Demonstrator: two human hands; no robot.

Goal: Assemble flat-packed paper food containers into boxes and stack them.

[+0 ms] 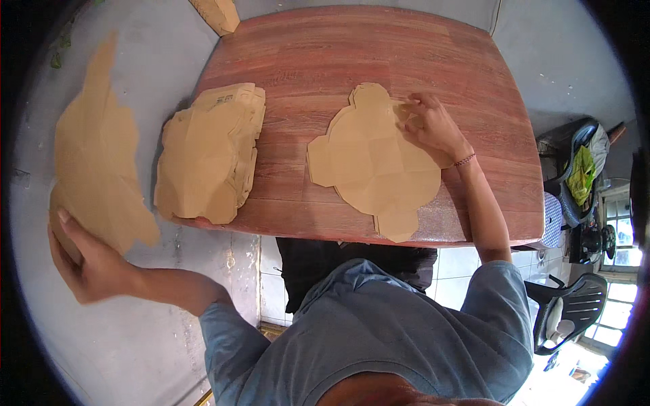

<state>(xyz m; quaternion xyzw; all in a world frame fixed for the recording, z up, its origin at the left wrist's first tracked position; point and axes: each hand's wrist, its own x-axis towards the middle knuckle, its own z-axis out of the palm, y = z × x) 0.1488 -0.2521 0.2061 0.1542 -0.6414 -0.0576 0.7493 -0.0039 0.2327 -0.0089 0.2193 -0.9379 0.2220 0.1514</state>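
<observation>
From where I stand, I read the reddish-brown table as a clock, with twelve at its far edge and six where the person sits. At eight o'clock, out past the table's corner, the left hand has a firm grip on a brown cardboard piece, the thumb laid over its near face. The piece itself rises at about nine o'clock, clear of the tabletop, its tip pointing up toward ten and a little blurred.

Just inside it, on the table at nine o'clock, lies a cardboard stack, flat pieces piled with uneven edges and a small dark print near the top.

Near the middle of the clock a cardboard blank lies flat, rounded in outline, with flaps sticking out and creases crossing it. The right hand is over its one-to-two o'clock side, fingers bent; from here I can't tell whether they pinch the cardboard or merely rest on it. A thin bracelet circles that wrist.

At ten o'clock, beyond the table's corner, is a cardboard box. Off at three o'clock sits a yellow-green bag, and between four and five a dark chair.
</observation>
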